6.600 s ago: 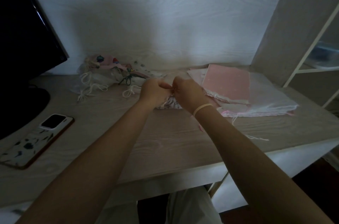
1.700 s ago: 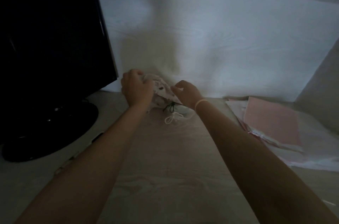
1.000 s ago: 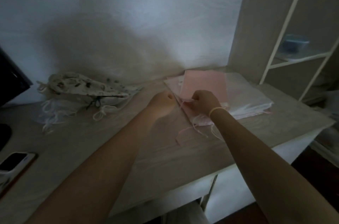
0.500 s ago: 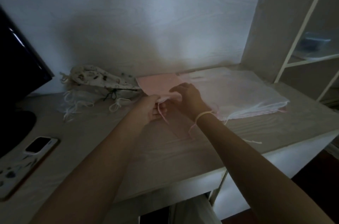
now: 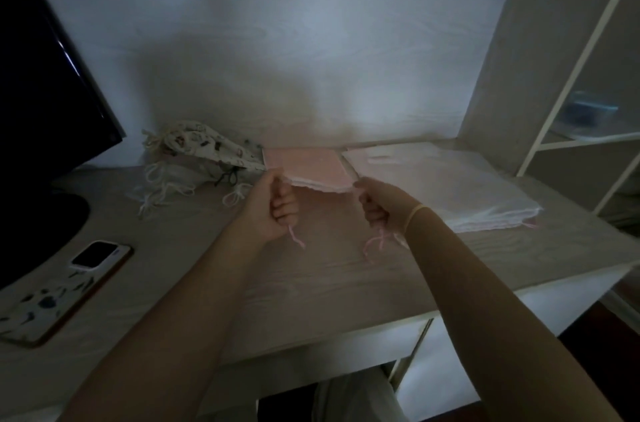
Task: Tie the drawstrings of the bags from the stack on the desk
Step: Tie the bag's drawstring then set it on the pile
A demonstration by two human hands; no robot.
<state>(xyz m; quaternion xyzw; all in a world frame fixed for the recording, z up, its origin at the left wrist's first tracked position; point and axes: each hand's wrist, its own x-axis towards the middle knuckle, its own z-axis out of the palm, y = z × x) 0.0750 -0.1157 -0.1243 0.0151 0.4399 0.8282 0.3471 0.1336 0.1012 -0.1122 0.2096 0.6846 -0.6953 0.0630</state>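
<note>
Gripping pink drawstrings (image 5: 378,241) in both fists, left hand (image 5: 273,207), right hand (image 5: 382,205); uneven pull, your pink bag (image 5: 311,169) bunches crooked.

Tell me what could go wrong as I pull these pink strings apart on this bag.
1. Both the left hand and right hand grip the thin pink drawstrings; a hard tug might snap or fray them.
2. The flat pink fabric bag hangs between the hands, next to the stack of sheer white bags; dragging it could disturb that stack.
3. Loose cords of the tied floral bags lie close and may snag.
</note>
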